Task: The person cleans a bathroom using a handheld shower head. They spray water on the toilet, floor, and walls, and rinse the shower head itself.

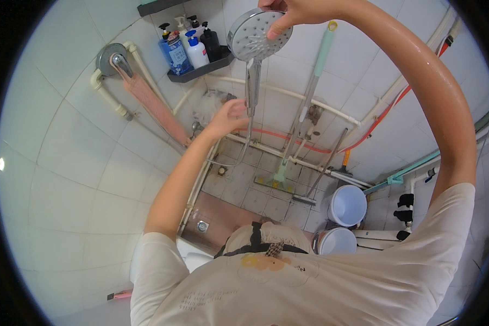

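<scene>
My right hand (287, 16) grips the rim of a chrome handheld shower head (252, 40), its thumb pressed on the nozzle face. The shower head points its nozzles towards me, and its chrome handle (252, 85) hangs straight down. A flexible metal hose (247, 142) runs from the handle's lower end and curves down to the left. Beside the lower handle is my left hand (228, 118), fingers and thumb apart and curled towards it. Whether those fingertips touch the handle, I cannot tell.
Pump bottles (197, 53) stand on a dark corner shelf (199, 69). A pink cloth (155, 106) hangs from the chrome mixer lever (121, 65). A green-handled mop (309, 98) and a floor squeegee (305, 199) lean at the wall. Two white buckets (347, 205) sit at right. A red hose (277, 133) crosses behind.
</scene>
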Tool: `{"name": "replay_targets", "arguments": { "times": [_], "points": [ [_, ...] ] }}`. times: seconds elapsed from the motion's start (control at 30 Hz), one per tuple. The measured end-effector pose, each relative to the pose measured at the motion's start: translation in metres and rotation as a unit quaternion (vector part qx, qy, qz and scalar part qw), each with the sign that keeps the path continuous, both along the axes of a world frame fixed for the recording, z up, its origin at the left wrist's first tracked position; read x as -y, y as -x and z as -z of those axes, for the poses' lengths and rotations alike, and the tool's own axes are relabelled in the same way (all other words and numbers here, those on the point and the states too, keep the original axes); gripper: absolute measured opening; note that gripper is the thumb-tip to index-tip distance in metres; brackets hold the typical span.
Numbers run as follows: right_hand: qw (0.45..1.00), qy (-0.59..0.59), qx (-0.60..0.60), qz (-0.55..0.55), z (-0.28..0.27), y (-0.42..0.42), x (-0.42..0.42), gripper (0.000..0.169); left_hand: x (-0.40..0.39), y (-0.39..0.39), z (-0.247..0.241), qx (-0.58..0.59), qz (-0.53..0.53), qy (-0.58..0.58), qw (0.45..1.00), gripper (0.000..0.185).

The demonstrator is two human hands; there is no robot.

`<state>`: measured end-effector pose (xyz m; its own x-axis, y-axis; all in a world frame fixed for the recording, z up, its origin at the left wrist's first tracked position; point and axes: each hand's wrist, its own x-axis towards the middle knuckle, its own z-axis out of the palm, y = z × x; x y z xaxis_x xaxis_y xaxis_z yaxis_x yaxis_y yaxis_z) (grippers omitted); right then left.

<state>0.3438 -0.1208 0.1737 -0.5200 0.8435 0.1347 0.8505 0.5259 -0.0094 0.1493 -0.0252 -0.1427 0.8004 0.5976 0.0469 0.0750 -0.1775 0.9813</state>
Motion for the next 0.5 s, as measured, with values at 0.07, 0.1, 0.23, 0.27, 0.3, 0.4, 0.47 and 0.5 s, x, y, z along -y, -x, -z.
{"name": "replay_targets", "arguments": {
  "times": [0.07, 0.1, 0.23, 0.27, 0.3, 0.4, 0.47, 0.5],
  "points": [
    [1.0, 0.007, -0.006, 0.005, -0.008, 0.006, -0.001, 0.036, -0.02, 0.026, 0.022, -0.04, -0.006, -0.096, 0.995, 0.053],
    [1.0, 0.009, -0.008, 0.013, -0.012, 0.006, 0.002, 0.036, -0.028, 0.035, 0.027, -0.059, -0.005, -0.146, 0.988, 0.055],
    [0.999, 0.002, -0.032, 0.007, -0.023, 0.018, 0.004, 0.034, -0.043, 0.072, 0.023, -0.159, -0.001, -0.15, 0.976, 0.054],
    [0.999, 0.001, -0.04, 0.007, -0.025, 0.021, 0.005, 0.034, -0.045, 0.079, 0.02, -0.165, 0.001, -0.172, 0.971, 0.054],
    [0.999, 0.0, -0.048, 0.008, -0.026, 0.023, 0.006, 0.033, -0.045, 0.083, 0.014, -0.172, 0.005, -0.194, 0.966, 0.054],
    [0.999, -0.022, 0.011, 0.03, -0.029, 0.03, 0.008, 0.033, -0.04, 0.098, -0.008, -0.193, -0.026, -0.247, 0.949, 0.056],
    [1.0, -0.014, 0.002, 0.022, -0.027, 0.035, 0.006, 0.033, -0.035, 0.11, -0.021, -0.209, -0.051, -0.285, 0.934, 0.055],
    [1.0, -0.012, -0.001, 0.02, -0.026, 0.036, 0.006, 0.033, -0.032, 0.113, -0.029, -0.215, -0.062, -0.306, 0.925, 0.055]
  ]
}}
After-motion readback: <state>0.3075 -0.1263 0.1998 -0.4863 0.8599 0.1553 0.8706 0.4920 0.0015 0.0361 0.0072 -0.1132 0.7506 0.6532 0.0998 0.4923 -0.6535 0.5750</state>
